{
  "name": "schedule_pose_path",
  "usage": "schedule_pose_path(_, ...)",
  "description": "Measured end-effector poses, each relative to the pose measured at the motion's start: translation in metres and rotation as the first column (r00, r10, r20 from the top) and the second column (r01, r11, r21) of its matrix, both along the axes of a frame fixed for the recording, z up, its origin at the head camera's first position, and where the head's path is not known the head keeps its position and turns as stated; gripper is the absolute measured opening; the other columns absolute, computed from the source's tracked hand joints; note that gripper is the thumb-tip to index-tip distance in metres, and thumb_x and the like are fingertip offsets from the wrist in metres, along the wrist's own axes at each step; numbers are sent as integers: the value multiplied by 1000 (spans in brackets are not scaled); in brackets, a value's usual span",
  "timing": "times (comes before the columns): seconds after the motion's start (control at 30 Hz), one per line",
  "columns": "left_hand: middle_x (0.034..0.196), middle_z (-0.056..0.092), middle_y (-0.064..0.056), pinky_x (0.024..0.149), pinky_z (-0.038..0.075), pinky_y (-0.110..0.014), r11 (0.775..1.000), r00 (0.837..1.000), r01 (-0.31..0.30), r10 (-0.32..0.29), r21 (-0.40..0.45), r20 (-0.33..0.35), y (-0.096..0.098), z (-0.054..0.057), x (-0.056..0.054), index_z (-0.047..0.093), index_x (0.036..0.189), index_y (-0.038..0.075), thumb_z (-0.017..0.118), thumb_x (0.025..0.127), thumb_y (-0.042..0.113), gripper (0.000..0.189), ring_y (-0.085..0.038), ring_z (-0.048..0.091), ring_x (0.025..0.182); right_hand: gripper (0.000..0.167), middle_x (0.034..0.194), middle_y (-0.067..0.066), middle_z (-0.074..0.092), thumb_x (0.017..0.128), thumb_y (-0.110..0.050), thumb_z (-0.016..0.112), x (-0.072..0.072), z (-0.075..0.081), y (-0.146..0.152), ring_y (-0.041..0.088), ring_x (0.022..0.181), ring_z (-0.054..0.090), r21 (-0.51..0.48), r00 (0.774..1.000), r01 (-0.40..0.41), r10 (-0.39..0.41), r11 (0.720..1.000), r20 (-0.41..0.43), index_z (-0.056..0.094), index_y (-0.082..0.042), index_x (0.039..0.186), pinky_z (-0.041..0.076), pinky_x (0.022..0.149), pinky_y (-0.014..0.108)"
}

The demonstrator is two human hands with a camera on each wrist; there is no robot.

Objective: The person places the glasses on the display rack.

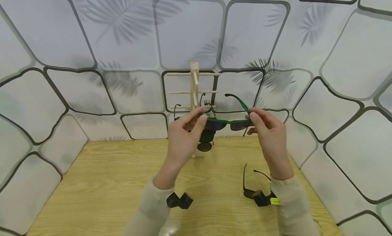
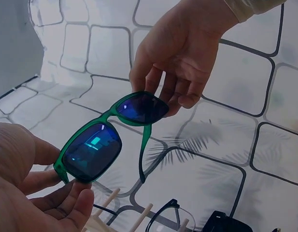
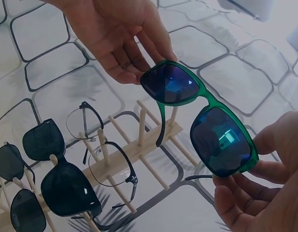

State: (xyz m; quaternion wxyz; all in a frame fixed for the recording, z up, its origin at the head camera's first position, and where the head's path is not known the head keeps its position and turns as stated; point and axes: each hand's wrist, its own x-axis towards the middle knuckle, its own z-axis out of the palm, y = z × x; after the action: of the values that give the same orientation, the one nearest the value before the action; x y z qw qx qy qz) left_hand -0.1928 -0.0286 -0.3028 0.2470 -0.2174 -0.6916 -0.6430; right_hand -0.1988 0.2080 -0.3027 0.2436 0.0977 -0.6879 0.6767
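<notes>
A pair of green-framed sunglasses [image 1: 228, 121] with shiny blue-violet lenses is held up between both hands, its arms unfolded. My left hand [image 1: 183, 134] pinches one end of the frame at the hinge between thumb and fingers. At the opposite end, my right hand [image 1: 271, 135] pinches the other hinge corner, and one green arm with a dark tip points away toward the wall. From the left wrist view, both mirrored lenses [image 2: 93, 151] face the camera. Behind the sunglasses stands a wooden display rack [image 1: 194, 81] with crosswise pegs, its lower part partly hidden by my left hand.
On the rack hang clear-lensed glasses [image 3: 131, 175], large black sunglasses [image 3: 66, 188] and a smaller dark pair [image 3: 28, 209]. Another black pair [image 1: 248, 193] lies on the wood-grain table [image 1: 107, 181] by my right forearm. Patterned cloth walls [image 1: 134, 32] enclose the back and sides.
</notes>
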Motion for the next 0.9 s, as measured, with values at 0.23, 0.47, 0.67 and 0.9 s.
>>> schedule_pose_path(0.23,104,77,-18,68,52,-20,1000,999,-28,28,6,-30,-11,1,-4,73,132,1,69,103,11,32,-10,67,79,33,99,-5,77,106,-22,66,-6,2,-11,11,83,69,38,1000,-16,16,999,-4,71,2,129,59,65,23)
schedule_pose_path(0.47,105,78,-20,67,51,-19,998,998,-62,62,24,-31,-21,3,-5,73,131,-1,69,103,10,31,-6,67,80,35,101,-5,75,107,-27,65,-12,5,-22,12,87,68,85,1000,-28,27,996,6,71,-2,131,59,67,23)
schedule_pose_path(0.67,106,77,-22,65,48,-18,997,997,-73,73,37,-11,-31,3,-8,72,132,0,68,103,9,31,-3,63,76,33,102,-2,74,107,-25,64,-17,9,-32,13,87,66,110,999,-32,31,993,11,72,-4,130,60,67,24)
schedule_pose_path(0.9,101,76,-25,63,49,-16,993,994,-105,107,59,-17,-43,4,-16,73,130,-2,69,102,8,30,-1,61,71,35,110,-3,69,108,-29,62,-22,12,-42,11,82,66,174,997,-76,71,982,32,70,-8,135,61,70,26)
